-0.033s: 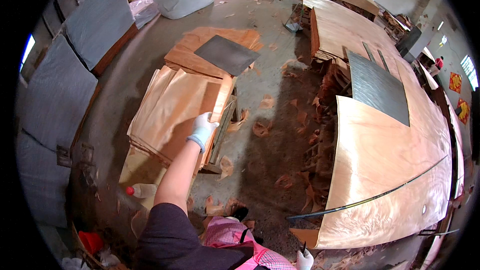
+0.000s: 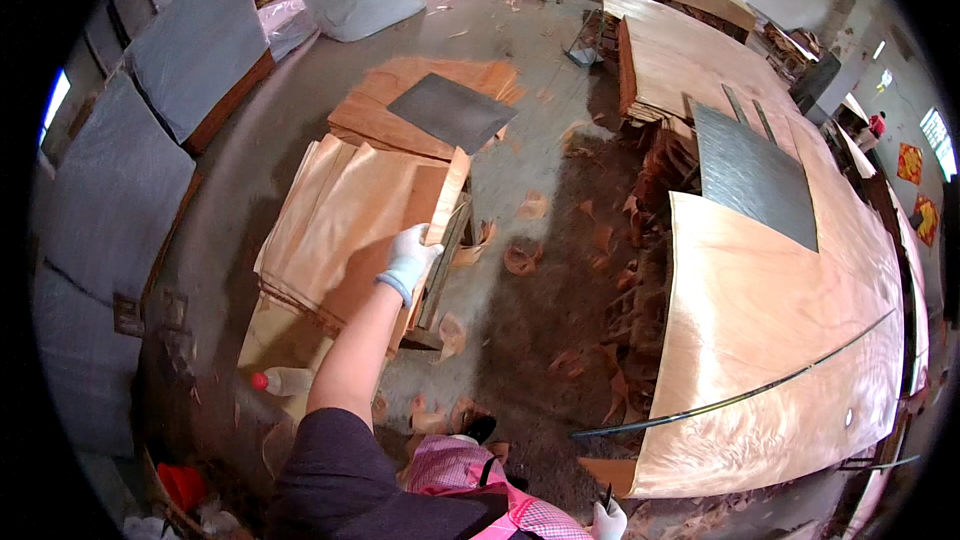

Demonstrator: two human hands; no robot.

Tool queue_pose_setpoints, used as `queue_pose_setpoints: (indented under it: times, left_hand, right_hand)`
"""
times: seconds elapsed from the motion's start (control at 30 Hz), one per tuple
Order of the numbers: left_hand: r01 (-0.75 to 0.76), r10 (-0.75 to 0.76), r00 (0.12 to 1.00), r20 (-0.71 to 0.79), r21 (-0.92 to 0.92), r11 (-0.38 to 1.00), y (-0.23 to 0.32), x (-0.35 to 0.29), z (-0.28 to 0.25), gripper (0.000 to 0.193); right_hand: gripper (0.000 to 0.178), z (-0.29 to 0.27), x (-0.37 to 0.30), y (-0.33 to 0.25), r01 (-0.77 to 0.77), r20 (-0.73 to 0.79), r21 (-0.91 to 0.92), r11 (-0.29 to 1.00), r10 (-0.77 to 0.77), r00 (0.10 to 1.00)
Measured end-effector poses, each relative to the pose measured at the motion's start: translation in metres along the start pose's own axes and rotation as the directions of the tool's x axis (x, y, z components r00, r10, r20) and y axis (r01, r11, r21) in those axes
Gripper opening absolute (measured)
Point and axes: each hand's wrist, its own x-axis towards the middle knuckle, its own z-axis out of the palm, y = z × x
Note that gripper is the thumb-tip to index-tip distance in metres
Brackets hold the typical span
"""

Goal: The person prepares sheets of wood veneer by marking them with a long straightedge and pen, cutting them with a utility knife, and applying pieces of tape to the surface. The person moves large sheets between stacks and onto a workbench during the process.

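My left hand (image 2: 409,252), in a white glove with a blue cuff, is closed on the right edge of a wood veneer strip (image 2: 447,195). This strip stands tilted up along the right side of a stack of wood veneer sheets (image 2: 345,210). At the bottom edge my right hand (image 2: 608,522), gloved in white and partly cut off, is closed round a thin dark pointed tool (image 2: 609,493). To its right lies a large pale veneer sheet (image 2: 770,340) on a long bench, crossed by a thin dark curved rod (image 2: 740,400).
Grey plates lie on the farther veneer pile (image 2: 350,105) and on the right bench (image 2: 755,175). A clear bottle with a red cap (image 2: 290,381) is beside the near stack. Veneer scraps (image 2: 522,258) litter the floor. Wrapped stacks (image 2: 110,230) line the left; a white sack (image 2: 370,0) stands behind.
My left hand has shifted slightly right, and the veneer strip in it has tipped up further from the stack. The right hand has barely moved.
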Motion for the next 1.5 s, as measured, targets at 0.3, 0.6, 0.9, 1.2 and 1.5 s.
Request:
queue_pose_setpoints:
  times: [0.3,0.6,0.9,1.2,1.5]
  left_hand:
    - [-0.632,0.637,0.766,-0.086,0.083,0.770,0.224,-0.069,0.056,0.042]
    - [-0.810,0.845,0.526,-0.098,0.244,0.533,0.429,-0.191,0.122,0.039]
    - [-0.861,0.949,0.313,0.026,0.430,0.272,0.601,-0.347,0.314,0.035]
    - [-0.916,0.959,0.231,0.165,0.370,0.156,0.705,-0.455,0.524,0.030]
    - [-0.974,0.966,0.097,0.240,0.222,0.043,0.799,-0.523,0.749,0.029]
  right_hand:
    - [0.024,-0.028,-0.012,0.124,0.029,-0.257,0.085,0.996,-0.006,0.966]
    - [0.033,-0.150,-0.063,0.210,-0.160,-0.361,0.146,0.976,0.204,0.910]
    - [0.017,-0.298,-0.102,0.337,-0.102,-0.438,0.728,0.678,0.575,0.692]
    - [0.013,-0.408,-0.048,0.389,0.019,-0.243,0.953,0.302,0.726,0.643]
    - [0.018,-0.648,0.056,0.450,0.026,-0.377,0.882,0.470,0.673,0.636]
